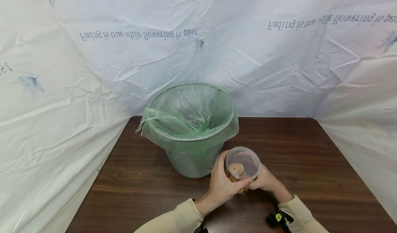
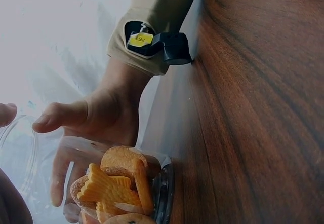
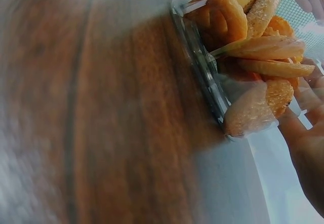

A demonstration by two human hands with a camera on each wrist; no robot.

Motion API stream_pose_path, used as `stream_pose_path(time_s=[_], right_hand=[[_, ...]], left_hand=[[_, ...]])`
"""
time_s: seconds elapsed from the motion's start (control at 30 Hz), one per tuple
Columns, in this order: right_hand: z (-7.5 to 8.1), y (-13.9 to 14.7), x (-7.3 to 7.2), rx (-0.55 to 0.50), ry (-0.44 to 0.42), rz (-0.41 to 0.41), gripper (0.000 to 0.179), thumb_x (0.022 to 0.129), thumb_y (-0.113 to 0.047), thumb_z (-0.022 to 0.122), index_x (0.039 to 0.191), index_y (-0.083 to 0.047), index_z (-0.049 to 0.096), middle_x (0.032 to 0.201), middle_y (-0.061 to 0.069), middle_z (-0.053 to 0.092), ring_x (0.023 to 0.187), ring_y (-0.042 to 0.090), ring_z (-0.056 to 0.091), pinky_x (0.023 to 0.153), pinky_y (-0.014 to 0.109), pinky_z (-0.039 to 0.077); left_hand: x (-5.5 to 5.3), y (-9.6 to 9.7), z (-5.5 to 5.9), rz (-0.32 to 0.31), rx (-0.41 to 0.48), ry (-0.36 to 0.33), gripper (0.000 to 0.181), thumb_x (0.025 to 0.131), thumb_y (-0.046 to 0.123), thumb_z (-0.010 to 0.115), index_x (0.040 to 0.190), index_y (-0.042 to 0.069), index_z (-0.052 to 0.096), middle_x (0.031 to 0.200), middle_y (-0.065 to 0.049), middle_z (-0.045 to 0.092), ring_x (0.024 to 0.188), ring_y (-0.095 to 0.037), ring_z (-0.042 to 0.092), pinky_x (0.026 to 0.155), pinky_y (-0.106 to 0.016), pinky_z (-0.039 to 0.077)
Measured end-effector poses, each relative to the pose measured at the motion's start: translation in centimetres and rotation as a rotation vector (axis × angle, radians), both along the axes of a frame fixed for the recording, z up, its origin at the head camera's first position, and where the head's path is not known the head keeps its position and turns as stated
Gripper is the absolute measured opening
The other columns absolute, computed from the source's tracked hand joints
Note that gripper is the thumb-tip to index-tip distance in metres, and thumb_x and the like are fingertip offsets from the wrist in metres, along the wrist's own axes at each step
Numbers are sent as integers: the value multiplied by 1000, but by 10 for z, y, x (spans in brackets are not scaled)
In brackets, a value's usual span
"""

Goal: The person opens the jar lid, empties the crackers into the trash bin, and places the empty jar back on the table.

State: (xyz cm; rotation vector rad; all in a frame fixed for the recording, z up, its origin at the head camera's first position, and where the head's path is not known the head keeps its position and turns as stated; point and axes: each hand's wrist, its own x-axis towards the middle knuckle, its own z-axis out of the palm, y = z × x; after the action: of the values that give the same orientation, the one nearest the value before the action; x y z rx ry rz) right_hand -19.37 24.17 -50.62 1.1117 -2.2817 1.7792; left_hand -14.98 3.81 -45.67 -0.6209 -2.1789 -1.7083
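Observation:
A clear plastic jar (image 1: 250,161) of cookies is between my two hands, near the middle of the table. My left hand (image 1: 221,183) grips its left side, thumb lying across the front near the rim. Around the right side my right hand (image 1: 264,182) holds it, its fingers partly hidden by the jar in the head view. Golden-brown cookies (image 2: 114,191) of several shapes, one with ridges, fill the lower part. In the right wrist view the jar's base (image 3: 205,74) is close to the table; contact is unclear. Whether a clear lid covers the top, I cannot tell.
A bin (image 1: 192,162) lined with a thin green bag (image 1: 189,141) stands just behind and left of the jar. The dark wood table (image 1: 133,195) extends around both. White printed plastic sheeting (image 1: 149,60) hangs behind and on both sides.

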Motion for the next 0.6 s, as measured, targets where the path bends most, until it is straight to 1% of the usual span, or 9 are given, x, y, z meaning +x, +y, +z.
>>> stream_pose_path(time_s=[0.17, 0.4, 0.5, 0.6], right_hand=[[0, 1, 0, 14, -11, -5, 94, 55, 6, 83, 138, 6, 39, 121, 29, 54, 108, 13, 57, 93, 23, 46], [1, 0, 0, 10, 9, 0, 96, 54, 6, 84, 139, 7, 39, 122, 29, 53, 109, 14, 57, 95, 22, 46], [2, 0, 1, 13, 12, -10, 95, 54, 5, 84, 138, 7, 39, 122, 29, 54, 109, 14, 57, 94, 22, 46], [3, -1, 0, 15, 18, -17, 95, 53, 5, 84, 138, 7, 40, 120, 29, 55, 107, 13, 57, 93, 22, 46]], left_hand=[[0, 0, 0, -4, 0, -3, 90, 69, 38, 88, 141, 12, 42, 132, -9, 53, 118, -28, 55, 98, -37, 46], [0, 0, -1, 5, 1, 13, 91, 68, 38, 89, 141, 11, 42, 132, -9, 54, 117, -28, 56, 98, -36, 46], [0, 0, -1, 2, 8, 7, 91, 67, 38, 89, 141, 11, 42, 132, -9, 54, 118, -28, 55, 99, -36, 46], [0, 0, -1, -15, 26, -9, 91, 68, 37, 89, 141, 11, 41, 133, -9, 53, 119, -29, 54, 99, -37, 45]])
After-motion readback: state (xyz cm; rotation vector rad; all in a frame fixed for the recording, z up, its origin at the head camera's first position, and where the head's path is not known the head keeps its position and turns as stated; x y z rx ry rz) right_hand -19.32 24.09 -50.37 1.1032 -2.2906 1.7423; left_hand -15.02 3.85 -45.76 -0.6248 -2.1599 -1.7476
